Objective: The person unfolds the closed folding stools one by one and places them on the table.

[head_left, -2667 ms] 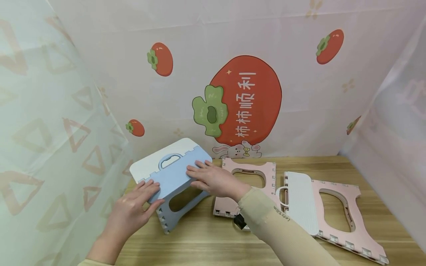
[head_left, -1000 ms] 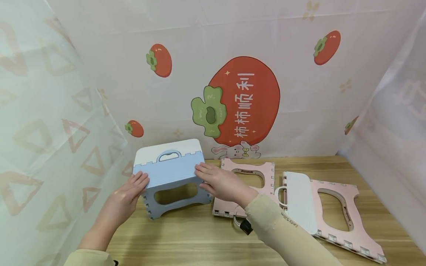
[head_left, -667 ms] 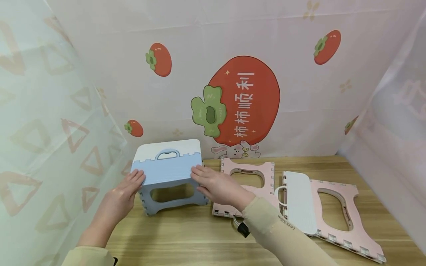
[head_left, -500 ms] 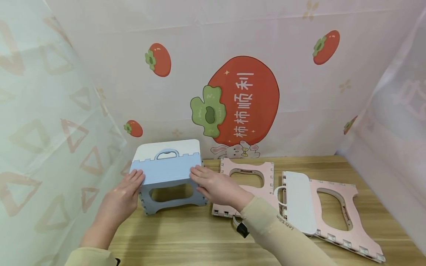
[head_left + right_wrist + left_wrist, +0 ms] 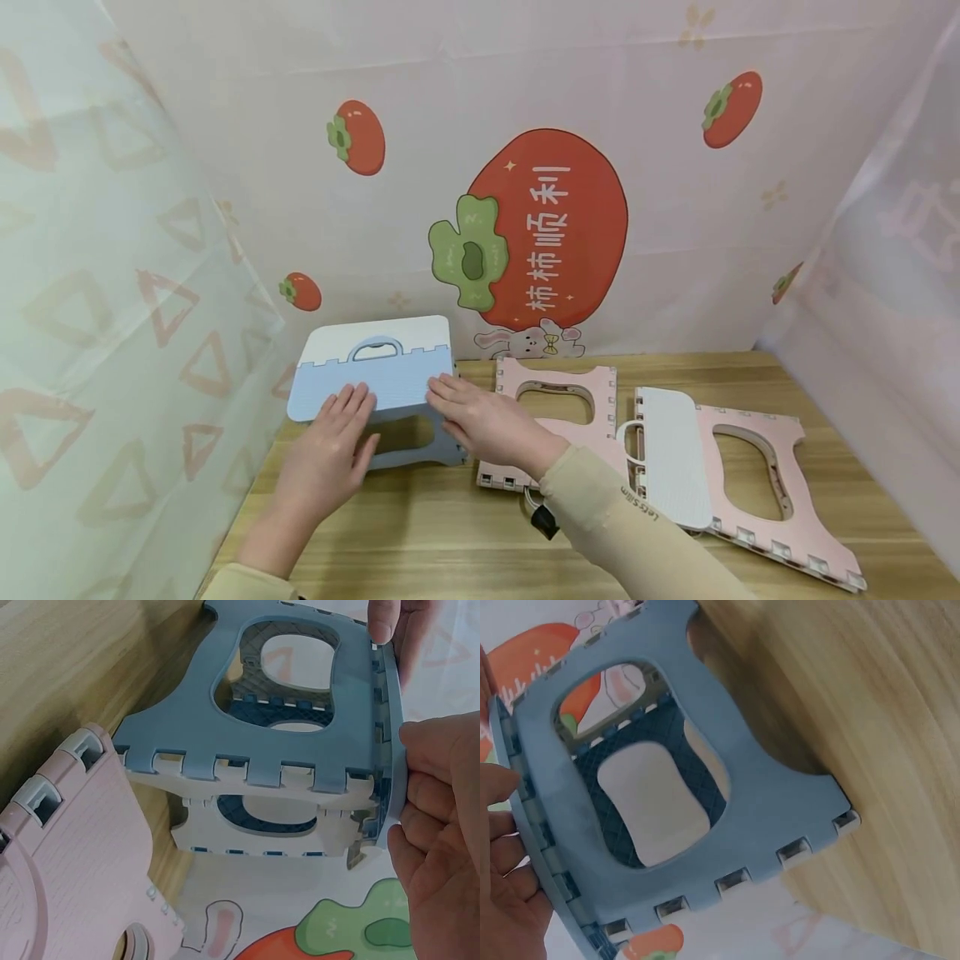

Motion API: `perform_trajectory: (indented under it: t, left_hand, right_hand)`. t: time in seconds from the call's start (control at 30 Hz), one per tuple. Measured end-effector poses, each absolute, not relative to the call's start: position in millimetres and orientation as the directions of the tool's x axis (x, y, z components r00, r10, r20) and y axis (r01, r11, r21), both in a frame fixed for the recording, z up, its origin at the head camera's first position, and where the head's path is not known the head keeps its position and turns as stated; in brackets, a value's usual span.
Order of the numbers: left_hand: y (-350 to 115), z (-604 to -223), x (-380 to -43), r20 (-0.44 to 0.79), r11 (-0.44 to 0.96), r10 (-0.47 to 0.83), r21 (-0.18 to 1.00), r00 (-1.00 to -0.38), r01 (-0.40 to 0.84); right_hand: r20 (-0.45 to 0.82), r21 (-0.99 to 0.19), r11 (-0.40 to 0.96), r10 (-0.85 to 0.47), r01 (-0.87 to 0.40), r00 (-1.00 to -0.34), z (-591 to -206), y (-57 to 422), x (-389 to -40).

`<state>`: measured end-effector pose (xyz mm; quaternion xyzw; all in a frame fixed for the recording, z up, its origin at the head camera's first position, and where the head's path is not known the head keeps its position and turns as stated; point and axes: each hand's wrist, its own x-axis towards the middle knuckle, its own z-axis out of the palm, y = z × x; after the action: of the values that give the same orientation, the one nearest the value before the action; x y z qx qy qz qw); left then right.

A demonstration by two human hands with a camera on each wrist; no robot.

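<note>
A blue and white folding step stool [image 5: 367, 379] stands unfolded at the left of the table in the head view. Its carry handle [image 5: 375, 348] lies flat in the middle of the top. My left hand [image 5: 322, 458] rests its straight fingers on the front edge of the top, thumb below the edge. At the front right corner, my right hand [image 5: 483, 417] touches the top with extended fingers. The left wrist view shows the stool's blue side panel [image 5: 757, 787] with its oval opening. In the right wrist view the pink folded stool [image 5: 82, 832] is close to the blue stool's leg.
Two pink folded stools lie flat on the wooden table [image 5: 450, 550]: one [image 5: 555, 400] in the middle, another with a white panel [image 5: 750, 475] at right. A small black object [image 5: 543, 522] shows near the right sleeve. Printed cloth [image 5: 660, 292] walls the back and sides.
The blue stool has turned to face the front and now stands level on the table. My left hand has since slid right along its front edge; my right hand stays at the right corner.
</note>
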<state>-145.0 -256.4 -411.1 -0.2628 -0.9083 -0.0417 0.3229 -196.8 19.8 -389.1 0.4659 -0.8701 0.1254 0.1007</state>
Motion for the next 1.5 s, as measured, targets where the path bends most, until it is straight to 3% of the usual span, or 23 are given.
perform_trajectory:
  t: [0.23, 0.53, 1.5]
  left_hand:
    - [-256.5, -422.3, -151.2, 0.692, 0.849, 0.428, -0.087, -0.582, 0.521]
    - [-263.7, -422.6, -154.3, 0.684, 0.868, 0.387, -0.046, -0.618, 0.494]
    - [-291.0, -421.3, -170.9, 0.723, 0.899, 0.283, 0.028, -0.631, 0.437]
  right_hand:
    - [0.298, -0.131, 0.538, -0.780, -0.833, -0.551, -392.5, 20.6, -196.6]
    - [0.297, -0.145, 0.518, -0.790, -0.843, -0.537, -394.4, 14.4, -198.6]
    - [0.175, -0.058, 0.581, -0.795, -0.812, -0.581, -388.2, -21.9, -202.3]
